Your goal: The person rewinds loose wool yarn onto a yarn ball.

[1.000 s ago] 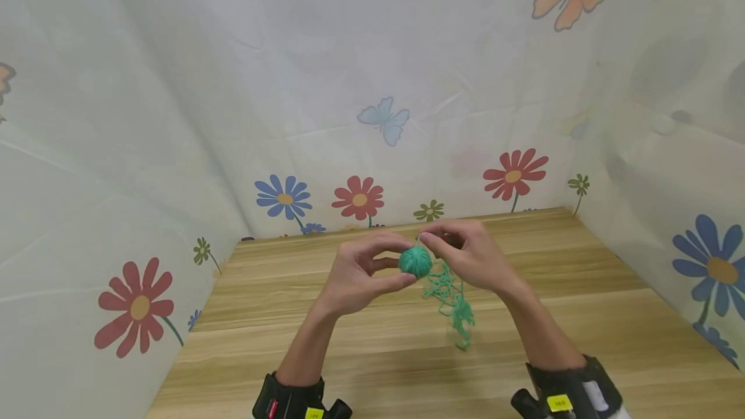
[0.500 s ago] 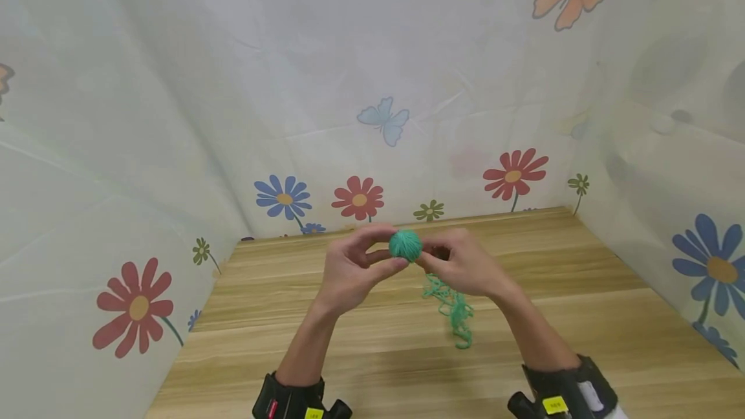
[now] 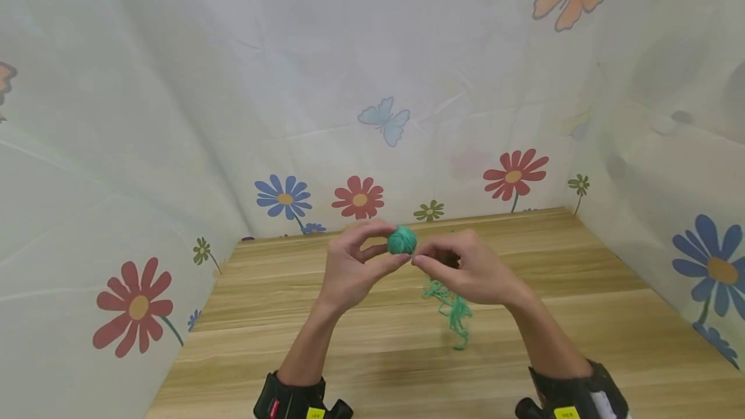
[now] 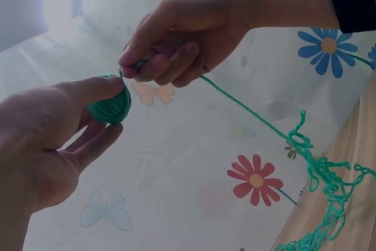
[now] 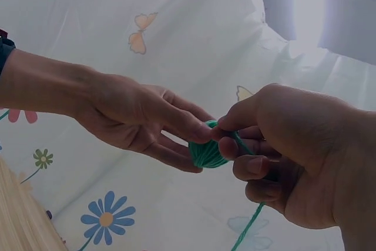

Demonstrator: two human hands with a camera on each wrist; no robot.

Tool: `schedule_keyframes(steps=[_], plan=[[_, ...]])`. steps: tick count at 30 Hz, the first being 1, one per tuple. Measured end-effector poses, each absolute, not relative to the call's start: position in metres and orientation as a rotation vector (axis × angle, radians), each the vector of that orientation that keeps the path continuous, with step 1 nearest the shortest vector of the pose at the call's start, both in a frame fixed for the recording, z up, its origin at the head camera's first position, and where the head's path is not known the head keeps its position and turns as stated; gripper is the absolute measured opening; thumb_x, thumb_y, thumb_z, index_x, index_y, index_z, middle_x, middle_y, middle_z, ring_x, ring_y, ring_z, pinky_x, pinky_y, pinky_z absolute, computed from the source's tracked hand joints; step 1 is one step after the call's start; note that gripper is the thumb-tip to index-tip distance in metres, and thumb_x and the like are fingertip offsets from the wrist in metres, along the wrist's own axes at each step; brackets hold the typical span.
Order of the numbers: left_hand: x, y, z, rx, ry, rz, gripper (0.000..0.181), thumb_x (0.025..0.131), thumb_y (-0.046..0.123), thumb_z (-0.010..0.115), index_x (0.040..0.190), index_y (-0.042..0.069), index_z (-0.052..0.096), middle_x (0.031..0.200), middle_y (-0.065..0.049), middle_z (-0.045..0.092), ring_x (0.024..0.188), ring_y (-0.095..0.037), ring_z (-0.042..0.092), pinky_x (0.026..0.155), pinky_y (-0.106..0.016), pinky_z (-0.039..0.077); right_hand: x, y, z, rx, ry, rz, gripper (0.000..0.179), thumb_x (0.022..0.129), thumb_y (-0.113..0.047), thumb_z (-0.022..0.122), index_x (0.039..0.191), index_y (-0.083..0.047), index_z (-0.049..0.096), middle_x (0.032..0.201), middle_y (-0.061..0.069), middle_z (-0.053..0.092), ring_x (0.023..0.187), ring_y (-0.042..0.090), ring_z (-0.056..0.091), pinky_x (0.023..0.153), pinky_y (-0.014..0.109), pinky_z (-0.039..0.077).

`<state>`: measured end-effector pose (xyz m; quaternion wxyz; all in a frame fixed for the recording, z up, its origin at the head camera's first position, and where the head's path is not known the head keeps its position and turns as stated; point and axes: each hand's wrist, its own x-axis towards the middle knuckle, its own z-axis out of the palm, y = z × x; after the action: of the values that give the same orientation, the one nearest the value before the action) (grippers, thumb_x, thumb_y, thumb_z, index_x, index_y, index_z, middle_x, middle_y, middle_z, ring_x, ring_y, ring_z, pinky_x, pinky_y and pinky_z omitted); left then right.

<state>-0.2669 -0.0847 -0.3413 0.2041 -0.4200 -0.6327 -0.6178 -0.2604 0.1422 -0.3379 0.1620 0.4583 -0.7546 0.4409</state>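
A small green ball of yarn (image 3: 401, 240) is held above the table between the thumb and fingers of my left hand (image 3: 355, 267). Close by on its right, my right hand (image 3: 471, 267) pinches the yarn strand between thumb and forefinger. In the left wrist view the strand (image 4: 244, 105) runs from the ball through the right hand and down to a loose tangle of green yarn (image 4: 335, 195). That tangle lies on the table below the right hand in the head view. In the right wrist view, fingers partly cover the ball (image 5: 207, 154).
The wood-grain table (image 3: 262, 354) spreads beneath both hands. A pale curtain (image 3: 314, 83) printed with flowers and butterflies encloses its back and sides. Each wrist wears a black strap, such as the left strap (image 3: 291, 396).
The ball has moved slightly left and up with my left hand. My right hand has circled from the ball's top, close against its right side, to its lower right. The tangle has shifted slightly.
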Motion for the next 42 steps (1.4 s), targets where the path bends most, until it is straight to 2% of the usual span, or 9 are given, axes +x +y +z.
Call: schedule_keyframes(steps=[9, 13, 21, 26, 32, 38, 42], plan=[[-0.268, -0.084, -0.344, -1.253, -1.865, -1.641, 0.037, 0.076, -0.015, 0.083, 0.111, -0.012, 0.072, 0.111, -0.022, 0.067, 0.104, -0.027, 0.065, 0.085, -0.049, 0.063, -0.253, 0.146, -0.329, 1.322, -2.038, 1.419, 0.02, 0.095, 0.013, 0.064, 0.101, -0.003, 0.074, 0.067, -0.001, 0.054, 0.052, 0.009, 0.045, 0.039, 0.028, 0.037], [-0.267, -0.085, -0.343, -1.341, -1.883, -1.627, 0.039, 0.076, -0.016, 0.082, 0.113, -0.013, 0.071, 0.113, -0.023, 0.068, 0.106, -0.027, 0.066, 0.085, -0.049, 0.063, -0.254, 0.146, -0.329, 1.265, -2.032, 1.417, 0.019, 0.095, 0.011, 0.064, 0.1, -0.004, 0.074, 0.067, 0.0, 0.056, 0.051, 0.009, 0.044, 0.038, 0.025, 0.035], [-0.269, -0.085, -0.343, -1.485, -1.852, -1.642, 0.043, 0.075, -0.02, 0.08, 0.115, -0.015, 0.068, 0.115, -0.026, 0.068, 0.108, -0.028, 0.065, 0.087, -0.046, 0.063, -0.265, 0.147, -0.337, 1.179, -2.07, 1.345, 0.016, 0.096, 0.004, 0.068, 0.103, -0.008, 0.076, 0.075, -0.003, 0.066, 0.054, 0.01, 0.05, 0.043, 0.019, 0.043], [-0.268, -0.086, -0.343, -1.49, -1.842, -1.7, 0.042, 0.075, -0.022, 0.079, 0.115, -0.017, 0.067, 0.116, -0.028, 0.067, 0.11, -0.031, 0.065, 0.088, -0.049, 0.062, -0.274, 0.149, -0.342, 1.108, -2.109, 1.34, 0.013, 0.099, -0.001, 0.067, 0.103, -0.011, 0.075, 0.068, -0.003, 0.06, 0.052, 0.01, 0.047, 0.042, 0.019, 0.039], [-0.269, -0.087, -0.346, -1.493, -1.775, -1.774, 0.042, 0.076, -0.025, 0.076, 0.117, -0.018, 0.065, 0.117, -0.031, 0.066, 0.111, -0.035, 0.065, 0.089, -0.051, 0.061, -0.282, 0.149, -0.349, 0.959, -2.175, 1.359, 0.01, 0.1, -0.003, 0.067, 0.103, -0.006, 0.075, 0.067, 0.003, 0.056, 0.052, 0.013, 0.045, 0.044, 0.019, 0.037], [-0.278, -0.089, -0.352, -1.489, -1.68, -1.866, 0.041, 0.081, -0.019, 0.076, 0.12, -0.017, 0.065, 0.116, -0.027, 0.068, 0.108, -0.036, 0.066, 0.087, -0.051, 0.062, -0.285, 0.148, -0.349, 0.782, -2.229, 1.307, 0.011, 0.101, -0.014, 0.068, 0.103, -0.007, 0.076, 0.071, 0.005, 0.06, 0.054, 0.013, 0.049, 0.044, 0.019, 0.04], [-0.28, -0.09, -0.354, -1.481, -1.615, -1.921, 0.041, 0.083, -0.016, 0.077, 0.122, -0.019, 0.062, 0.118, -0.019, 0.07, 0.11, -0.04, 0.064, 0.088, -0.054, 0.061, -0.284, 0.146, -0.35, 0.821, -2.253, 1.275, 0.013, 0.101, -0.017, 0.069, 0.104, -0.008, 0.078, 0.072, 0.002, 0.062, 0.055, 0.013, 0.051, 0.045, 0.019, 0.043]])
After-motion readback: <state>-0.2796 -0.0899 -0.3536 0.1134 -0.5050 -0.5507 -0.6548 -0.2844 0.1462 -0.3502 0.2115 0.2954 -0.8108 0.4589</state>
